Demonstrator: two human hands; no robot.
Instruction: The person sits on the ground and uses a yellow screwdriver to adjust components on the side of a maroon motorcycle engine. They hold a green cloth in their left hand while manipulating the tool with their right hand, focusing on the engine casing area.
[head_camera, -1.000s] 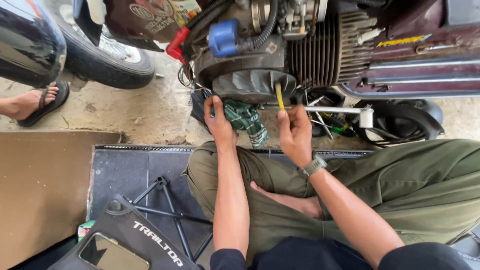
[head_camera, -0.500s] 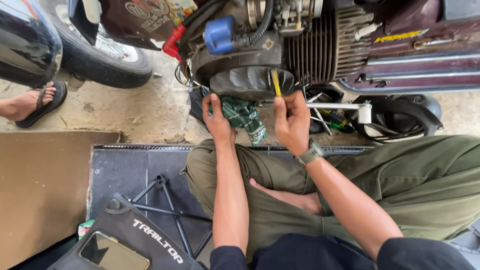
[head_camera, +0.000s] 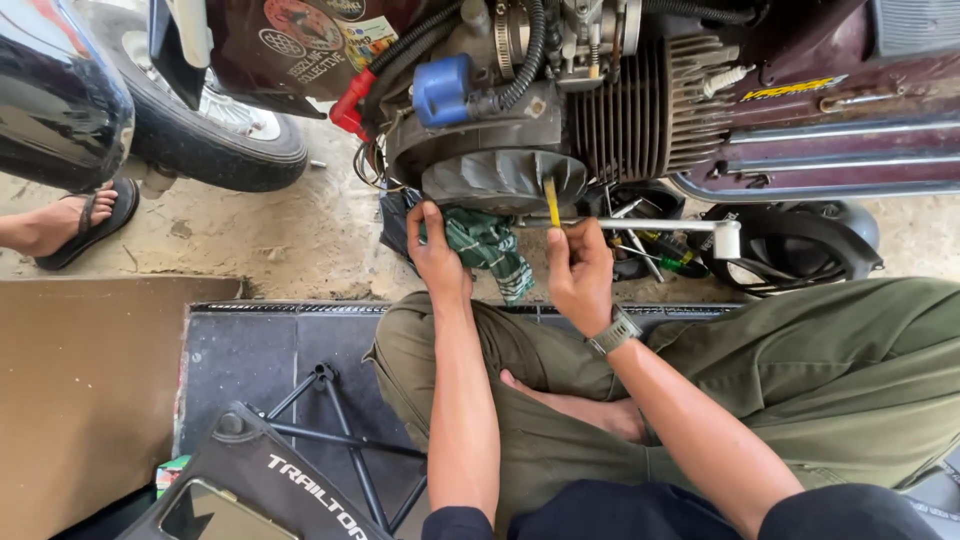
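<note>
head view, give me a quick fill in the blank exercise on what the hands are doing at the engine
1. The right hand holds a tool with a ____ handle.
2. The left hand rests beside a ____ checked rag.
3. A ____ cap sits above the fan cover.

Missing words: yellow; green; blue

R hand (head_camera: 578, 268) grips yellow tool (head_camera: 551, 201) at engine fan cover (head_camera: 503, 178); L hand (head_camera: 437, 252) by green rag (head_camera: 487, 245)
</note>
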